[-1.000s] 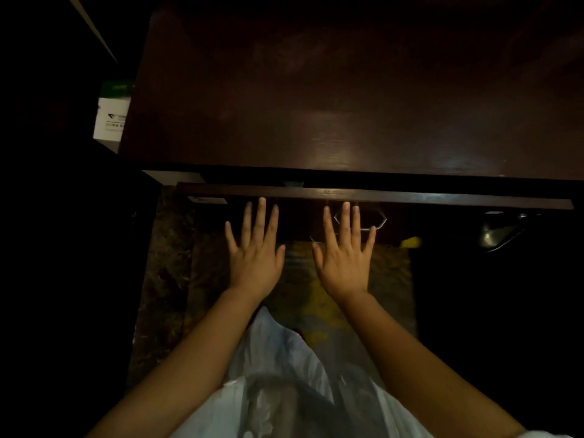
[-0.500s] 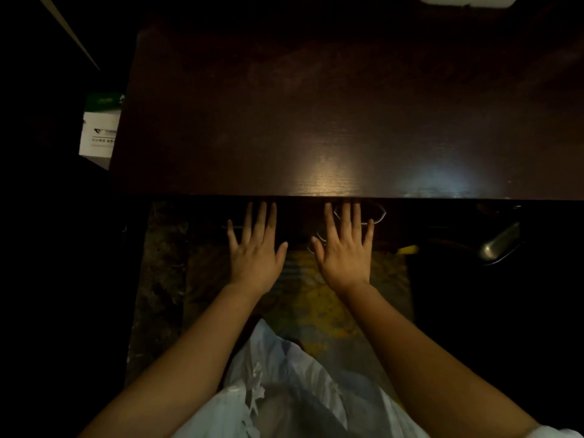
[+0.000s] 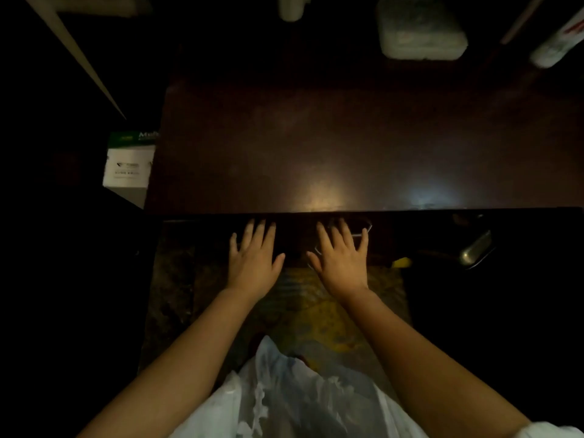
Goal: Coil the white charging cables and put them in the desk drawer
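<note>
Dark brown wood fills the scene as a person is pressing both hands flat against the drawer [image 3: 297,238] front just under the desk [image 3: 347,147] edge. The left hand [image 3: 252,260] is lying with fingers straight and spread, holding nothing; the right hand [image 3: 343,262] is doing the same, its fingers resting over a thin metal handle [image 3: 363,227] on the drawer front. The drawer is looking flush with the desk edge, so the task appears to be at its close. No white cables are showing anywhere; they are presumably inside the drawer, though that cannot be confirmed. Such cables would likely be handling light and springy, prone to uncoiling, and best gripped across the whole bundle, not by a plug. The drawer itself looks rigid and is best taken by the handle. At the far side of the desk a pale case [image 3: 422,30] is sitting in shadow; left of the desk, a white-and-green box [image 3: 129,162] is standing.
</note>
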A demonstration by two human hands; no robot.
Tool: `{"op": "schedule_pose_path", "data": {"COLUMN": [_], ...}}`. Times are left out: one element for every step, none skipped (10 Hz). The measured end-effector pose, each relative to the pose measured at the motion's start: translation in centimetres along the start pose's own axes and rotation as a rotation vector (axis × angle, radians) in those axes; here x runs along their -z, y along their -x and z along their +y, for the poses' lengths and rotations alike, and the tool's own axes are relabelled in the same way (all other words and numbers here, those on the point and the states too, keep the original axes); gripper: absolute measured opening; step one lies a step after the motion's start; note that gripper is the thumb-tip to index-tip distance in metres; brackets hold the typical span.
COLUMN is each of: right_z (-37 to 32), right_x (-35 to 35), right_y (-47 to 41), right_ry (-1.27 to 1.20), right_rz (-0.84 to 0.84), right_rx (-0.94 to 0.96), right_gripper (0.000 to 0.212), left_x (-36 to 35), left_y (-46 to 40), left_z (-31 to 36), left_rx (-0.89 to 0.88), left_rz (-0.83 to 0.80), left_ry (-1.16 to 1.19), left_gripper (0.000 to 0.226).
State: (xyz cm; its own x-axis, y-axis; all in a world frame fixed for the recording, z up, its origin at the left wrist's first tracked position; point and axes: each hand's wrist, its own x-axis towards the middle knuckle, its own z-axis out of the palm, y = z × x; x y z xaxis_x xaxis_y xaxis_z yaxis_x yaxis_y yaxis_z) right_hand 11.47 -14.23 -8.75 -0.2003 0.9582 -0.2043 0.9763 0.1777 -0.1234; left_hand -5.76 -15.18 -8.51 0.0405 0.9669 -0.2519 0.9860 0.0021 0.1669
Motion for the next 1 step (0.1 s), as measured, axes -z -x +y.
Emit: {"op": "schedule_pose_path", "data": {"right_z": [-0.99], "right_x": [4.66], "right_y": [0.03], "right_ry": [-0.034], "right_rz": [0.044], "right_rx": [0.054], "right_gripper": [0.049], "left_x": [3.86], "left_y": [0.98], "left_z": [0.09], "left_rx": [-0.05], "left_rz": [0.027], "left_ry": [0.117], "left_gripper": [0.059]}}
